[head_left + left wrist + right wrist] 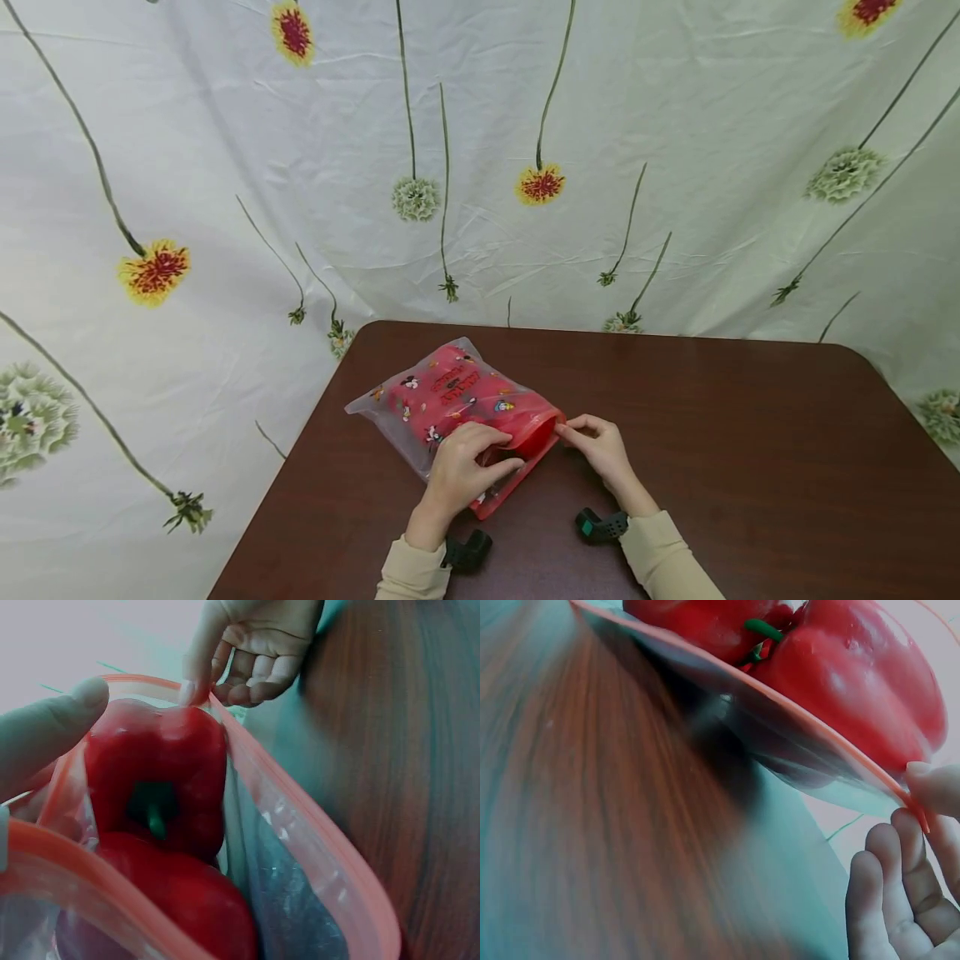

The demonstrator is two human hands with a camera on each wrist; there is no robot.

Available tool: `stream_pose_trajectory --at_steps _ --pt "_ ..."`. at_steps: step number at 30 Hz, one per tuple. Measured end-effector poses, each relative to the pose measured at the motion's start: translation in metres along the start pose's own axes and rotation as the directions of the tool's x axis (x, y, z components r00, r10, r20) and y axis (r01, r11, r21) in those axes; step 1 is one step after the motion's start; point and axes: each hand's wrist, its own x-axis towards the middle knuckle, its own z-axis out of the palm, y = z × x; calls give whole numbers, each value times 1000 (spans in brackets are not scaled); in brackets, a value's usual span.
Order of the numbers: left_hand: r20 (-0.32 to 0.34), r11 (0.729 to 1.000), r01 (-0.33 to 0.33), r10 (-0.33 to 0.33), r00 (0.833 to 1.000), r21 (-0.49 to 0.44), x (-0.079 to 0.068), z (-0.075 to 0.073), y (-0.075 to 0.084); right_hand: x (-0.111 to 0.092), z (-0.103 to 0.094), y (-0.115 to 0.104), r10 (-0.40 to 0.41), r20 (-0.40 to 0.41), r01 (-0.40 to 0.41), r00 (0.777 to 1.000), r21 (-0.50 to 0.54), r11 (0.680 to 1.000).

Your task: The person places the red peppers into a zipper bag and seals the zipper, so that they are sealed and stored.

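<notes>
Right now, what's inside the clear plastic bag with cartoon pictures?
In the open bag are a shiny red bell pepper with a green stem and another rounded red thing, probably a pepper too. Anything deeper is hidden behind them.

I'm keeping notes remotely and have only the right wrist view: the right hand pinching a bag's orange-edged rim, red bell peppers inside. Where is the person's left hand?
Observer: The left hand is also at the mouth of the bag, to the left of the right hand in the head view.
Operator: Thanks. My view shows no print on it. Is there any?
Observer: Yes, the head view shows small cartoon figures on its upper side.
Operator: And where does it lie, seen from above?
Observer: On the table, left of the middle as the head view frames it.
</notes>
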Motion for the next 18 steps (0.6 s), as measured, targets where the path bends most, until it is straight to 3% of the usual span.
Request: stream_pose_trajectory --at_steps 9,18 --pt "-7 992 15 -15 1000 129 0 3 2 -8 -11 -1 -126 67 135 990 -146 980" --pt "-45 964 18 -6 999 264 3 4 8 -28 -12 -32 -236 142 263 961 -218 940"
